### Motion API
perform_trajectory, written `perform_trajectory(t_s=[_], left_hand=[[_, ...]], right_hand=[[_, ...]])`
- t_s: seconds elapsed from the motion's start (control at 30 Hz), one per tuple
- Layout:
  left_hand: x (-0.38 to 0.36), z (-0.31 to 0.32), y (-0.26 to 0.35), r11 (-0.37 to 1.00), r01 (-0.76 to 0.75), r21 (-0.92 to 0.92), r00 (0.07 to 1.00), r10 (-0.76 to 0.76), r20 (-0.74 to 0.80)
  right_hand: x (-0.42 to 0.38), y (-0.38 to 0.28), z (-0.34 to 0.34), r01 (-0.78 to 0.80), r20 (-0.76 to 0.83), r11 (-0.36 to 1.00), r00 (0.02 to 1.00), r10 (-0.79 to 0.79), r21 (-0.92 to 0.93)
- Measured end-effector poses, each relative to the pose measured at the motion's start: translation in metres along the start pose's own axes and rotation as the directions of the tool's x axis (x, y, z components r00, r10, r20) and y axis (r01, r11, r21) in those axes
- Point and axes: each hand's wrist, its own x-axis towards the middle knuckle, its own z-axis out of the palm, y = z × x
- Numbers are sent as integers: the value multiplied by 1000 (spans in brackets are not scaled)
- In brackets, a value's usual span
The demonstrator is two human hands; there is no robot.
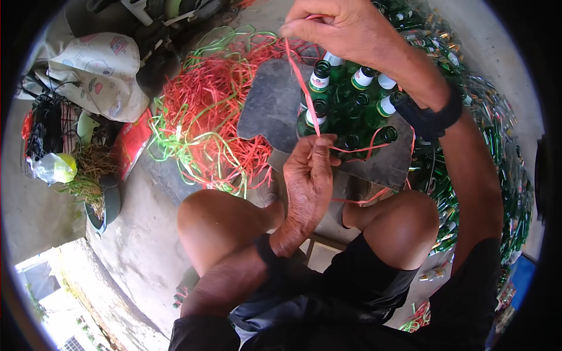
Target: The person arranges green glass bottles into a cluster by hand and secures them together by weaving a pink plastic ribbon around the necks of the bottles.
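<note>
Green glass bottles [345, 99], several with white neck labels, stand in a tight group on a dark slab [270, 105]. A pink plastic strap [300, 76] runs taut between my hands, passing the left side of the bottles. My left hand [310, 167] pinches its lower end just in front of the bottles. Above the back of the group, my right hand [319, 23] is closed on the upper part of the strap. More strap trails from my left hand around the front bottles and over the slab's right edge.
A tangled heap of red and green straps [205, 111] lies left of the slab. Many green bottles [486, 134] are piled along the right. A printed cloth bag [96, 73], a red packet [133, 143] and a potted plant [108, 196] are at the left.
</note>
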Motion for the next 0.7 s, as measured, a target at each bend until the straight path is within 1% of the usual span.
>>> perform_trajectory(t_s=[0.07, 0.13, 0.17, 0.23, 0.27, 0.33, 0.37, 0.4, 0.47, 0.53, 0.6, 0.67, 0.7], left_hand=[[1, 0, 0, 1000, 22, 1, 1000, -22, 3], [2, -1, 0, 999, 44, 3, 999, -44, 2], [2, -1, 0, 999, 49, -16, 999, -49, 0], [3, 0, -1, 998, 55, -36, 998, -55, 0], [4, 0, -1, 999, 40, -30, 999, -40, -7], [5, -1, -1, 999, 18, -27, 1000, -18, -11], [6, -1, 0, 999, 37, -16, 999, -38, -6], [7, -1, 0, 998, 58, -6, 998, -58, -1], [8, 0, -1, 998, 52, -20, 999, -52, -1], [9, 0, -1, 999, 44, -31, 999, -45, -6], [9, 0, 0, 996, 80, -32, 997, -80, -11], [9, 0, 2, 997, 77, -17, 997, -78, -16], [8, 1, 3, 997, 76, -3, 997, -76, -19]], right_hand=[[0, 10, 6, 5, 5, 1000, 1000, -5, 24], [-1, 17, 10, -22, 79, 1000, 997, 23, -13], [0, 20, 10, -22, 79, 1000, 997, 23, -12], [-1, 29, 7, -50, 159, 962, 983, 95, -269], [-1, 37, 6, -47, 159, 962, 983, 93, -271], [-4, 56, 6, -189, 92, 873, 962, 256, -449], [-5, 62, 5, -185, 85, 869, 964, 251, -458], [-7, 67, 3, -202, 95, 885, 960, 264, -420], [-10, 74, -2, -216, 129, 908, 952, 277, -358], [-11, 78, -6, -201, 133, 906, 955, 266, -372], [-14, 86, -8, -185, 145, 906, 956, 256, -380], [-17, 91, -8, -101, 139, 920, 977, 165, -378], [-17, 91, -9, -104, 139, 920, 976, 167, -377]])
